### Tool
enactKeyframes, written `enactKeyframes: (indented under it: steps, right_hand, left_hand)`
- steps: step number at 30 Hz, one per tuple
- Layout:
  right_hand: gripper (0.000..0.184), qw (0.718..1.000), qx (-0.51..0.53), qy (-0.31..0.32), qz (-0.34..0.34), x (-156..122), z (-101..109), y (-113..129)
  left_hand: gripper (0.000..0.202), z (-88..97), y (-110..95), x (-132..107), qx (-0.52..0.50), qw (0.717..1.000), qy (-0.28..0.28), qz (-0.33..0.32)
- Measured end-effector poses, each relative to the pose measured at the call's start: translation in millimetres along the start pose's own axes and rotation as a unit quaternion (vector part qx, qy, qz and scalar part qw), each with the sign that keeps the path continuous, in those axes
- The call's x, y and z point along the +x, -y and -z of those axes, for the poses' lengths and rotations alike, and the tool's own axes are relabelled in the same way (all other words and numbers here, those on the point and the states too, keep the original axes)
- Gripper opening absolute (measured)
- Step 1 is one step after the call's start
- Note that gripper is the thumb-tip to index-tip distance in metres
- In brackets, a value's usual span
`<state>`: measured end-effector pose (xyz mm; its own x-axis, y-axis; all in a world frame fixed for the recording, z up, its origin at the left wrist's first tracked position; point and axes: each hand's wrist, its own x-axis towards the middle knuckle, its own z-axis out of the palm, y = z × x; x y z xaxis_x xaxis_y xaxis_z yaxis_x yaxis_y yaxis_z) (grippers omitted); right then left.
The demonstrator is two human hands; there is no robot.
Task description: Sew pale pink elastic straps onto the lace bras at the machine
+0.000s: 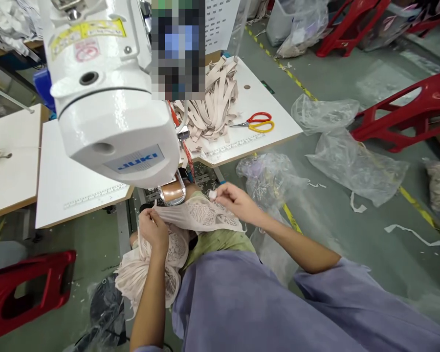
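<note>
Across my lap lies a pale pink lace bra (190,217), drawn out sideways below the machine head. My left hand (154,230) is closed on its left end, with more gathered lace pieces (143,276) hanging beneath the wrist. Near the other end, my right hand (238,201) is closed, with a small white scrap (212,194) at its fingertips; whether it also touches the lace I cannot tell. Just beyond the cloth stands the white JUKI sewing machine (121,127).
A heap of beige strips (216,98) and red-and-yellow scissors (258,123) lie on the white tabletop (275,137). Red stools (407,117) stand at the right, another red stool (33,293) at the left. Plastic bags (359,161) and scraps litter the floor.
</note>
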<state>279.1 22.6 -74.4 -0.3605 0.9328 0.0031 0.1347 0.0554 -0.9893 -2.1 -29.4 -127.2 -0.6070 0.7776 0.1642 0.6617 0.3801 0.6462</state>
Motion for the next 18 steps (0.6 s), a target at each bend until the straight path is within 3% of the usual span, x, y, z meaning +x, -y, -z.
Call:
enactKeyframes:
  steps: [2, 4, 6, 9, 11, 13, 18]
  right_hand:
    - [0.014, 0.997, -0.048, 0.051, 0.018, -7.0, -14.0, 11.7]
    - [0.015, 0.994, -0.072, 0.082, 0.029, -9.5, -21.3, 19.7]
    - [0.014, 0.99, -0.093, 0.1, 0.034, -10.0, -27.1, 25.8]
    - [0.012, 0.982, -0.138, 0.119, 0.04, -10.0, -37.1, 33.6]
    - [0.011, 0.975, -0.161, 0.141, 0.056, -9.8, -43.3, 37.4]
    - [0.011, 0.967, -0.177, 0.167, 0.073, -8.9, -47.0, 39.7]
    - [0.015, 0.959, -0.157, 0.23, 0.061, -2.5, -46.8, 41.7]
  left_hand:
    - [0.027, 14.5, -13.3, 1.0, -0.023, 0.999, -0.026, -0.027]
    - [0.03, 35.1, -28.2, -1.3, -0.066, 0.995, -0.001, -0.069]
    - [0.029, 56.9, -44.3, -6.9, -0.112, 0.983, 0.097, -0.111]
    - [0.027, 80.1, -66.5, -18.4, -0.126, 0.936, 0.285, -0.166]
    - [0.028, 85.5, -76.1, -24.9, -0.1, 0.909, 0.345, -0.211]
    - [0.024, 84.9, -79.8, -29.0, -0.073, 0.902, 0.349, -0.244]
    - [0.021, 78.3, -73.1, -33.6, -0.069, 0.912, 0.312, -0.256]
